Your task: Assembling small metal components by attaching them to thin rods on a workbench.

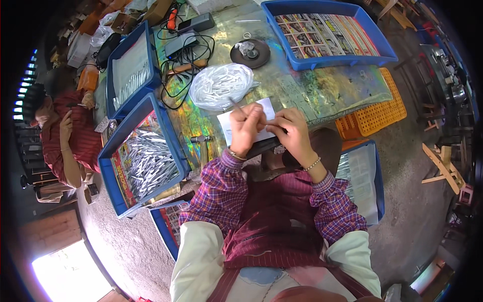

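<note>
My left hand (246,128) is closed around a slim dark stick-like tool (234,103), whose end juts out toward the upper left. Close beside it, the fingers of my right hand (293,133) are pinched together; whatever lies in them is too small to make out. Both hands are above a white sheet of paper (226,121) at the table's near edge. Just beyond the paper sits a clear plastic bag (221,86) full of small pale slivers. A hammer (202,140) lies to the left of my left hand.
Blue trays (169,146) of silvery slim pieces line the left. Another blue tray (347,63), lined with newsprint, stands far right. A dark round dish (259,59), tangled black cables (188,63) and an orange crate (372,118) are around. A co-worker (70,131) sits at left.
</note>
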The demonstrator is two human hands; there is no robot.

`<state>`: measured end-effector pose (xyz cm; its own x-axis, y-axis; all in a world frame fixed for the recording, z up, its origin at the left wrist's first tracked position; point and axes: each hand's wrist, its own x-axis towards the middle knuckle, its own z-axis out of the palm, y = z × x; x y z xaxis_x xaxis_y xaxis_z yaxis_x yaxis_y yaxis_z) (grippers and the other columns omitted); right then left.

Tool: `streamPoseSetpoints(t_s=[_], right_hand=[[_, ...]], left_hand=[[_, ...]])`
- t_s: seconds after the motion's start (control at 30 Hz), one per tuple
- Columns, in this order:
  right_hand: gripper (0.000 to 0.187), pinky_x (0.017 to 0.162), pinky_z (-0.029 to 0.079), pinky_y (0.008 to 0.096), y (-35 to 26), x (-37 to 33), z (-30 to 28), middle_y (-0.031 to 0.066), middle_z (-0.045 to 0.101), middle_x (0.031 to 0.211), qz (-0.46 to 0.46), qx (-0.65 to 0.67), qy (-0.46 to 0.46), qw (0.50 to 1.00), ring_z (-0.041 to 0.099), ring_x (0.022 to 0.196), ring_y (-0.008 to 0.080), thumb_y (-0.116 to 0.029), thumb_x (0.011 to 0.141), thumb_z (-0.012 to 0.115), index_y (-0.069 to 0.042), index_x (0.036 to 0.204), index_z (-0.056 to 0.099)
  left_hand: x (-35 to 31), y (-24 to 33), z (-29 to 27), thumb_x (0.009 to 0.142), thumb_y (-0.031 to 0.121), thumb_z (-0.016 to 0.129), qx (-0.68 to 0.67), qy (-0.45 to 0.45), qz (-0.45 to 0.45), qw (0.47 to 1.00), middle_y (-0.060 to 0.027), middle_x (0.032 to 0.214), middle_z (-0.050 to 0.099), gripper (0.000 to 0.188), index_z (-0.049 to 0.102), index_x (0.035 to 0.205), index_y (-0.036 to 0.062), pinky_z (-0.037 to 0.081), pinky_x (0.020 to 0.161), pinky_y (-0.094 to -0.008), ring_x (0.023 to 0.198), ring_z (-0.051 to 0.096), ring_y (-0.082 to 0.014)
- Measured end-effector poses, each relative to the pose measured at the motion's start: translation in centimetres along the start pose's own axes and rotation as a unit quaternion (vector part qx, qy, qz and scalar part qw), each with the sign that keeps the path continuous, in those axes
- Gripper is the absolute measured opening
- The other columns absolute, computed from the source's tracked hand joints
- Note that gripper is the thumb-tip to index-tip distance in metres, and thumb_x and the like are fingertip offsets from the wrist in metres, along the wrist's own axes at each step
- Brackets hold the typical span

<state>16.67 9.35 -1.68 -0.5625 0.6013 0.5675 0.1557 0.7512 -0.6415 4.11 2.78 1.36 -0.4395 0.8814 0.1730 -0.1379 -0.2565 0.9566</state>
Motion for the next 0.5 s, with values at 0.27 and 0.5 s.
streamPoseSetpoints(t_s=[0.27, 0.5], right_hand=[[0.008, 0.066, 0.039, 0.0364, 1.9, -0.7, -0.1, 0.0068, 0.05, 0.068, -0.009, 0.03, 0.024, 0.999, 0.051, 0.073, 0.026, -0.008, 0.059, 0.064, -0.008, 0.062, 0.057], [0.015, 0.076, 0.037, 0.0358, 1.4, -1.4, 0.1, -0.0007, 0.051, 0.077, -0.018, 0.042, 0.043, 0.998, 0.048, 0.081, 0.0206, -0.023, 0.063, 0.069, -0.012, 0.066, 0.058]], left_hand=[[-1.2, 1.3, -1.6, 0.087, 0.01, 0.048, 0.008, 0.092, 0.021, 0.996, 0.0005, 0.049, 0.038, 0.034, 0.036, 0.055, 0.0099, 0.021, 0.04, -0.0224, 0.043, 0.031, -0.007], [-2.6, 0.8, -0.6, 0.092, 0.016, 0.039, 0.104, -0.021, 0.017, 0.994, 0.0009, 0.047, 0.032, 0.038, 0.035, 0.056, 0.0064, 0.017, 0.044, -0.0239, 0.045, 0.024, -0.0065]])
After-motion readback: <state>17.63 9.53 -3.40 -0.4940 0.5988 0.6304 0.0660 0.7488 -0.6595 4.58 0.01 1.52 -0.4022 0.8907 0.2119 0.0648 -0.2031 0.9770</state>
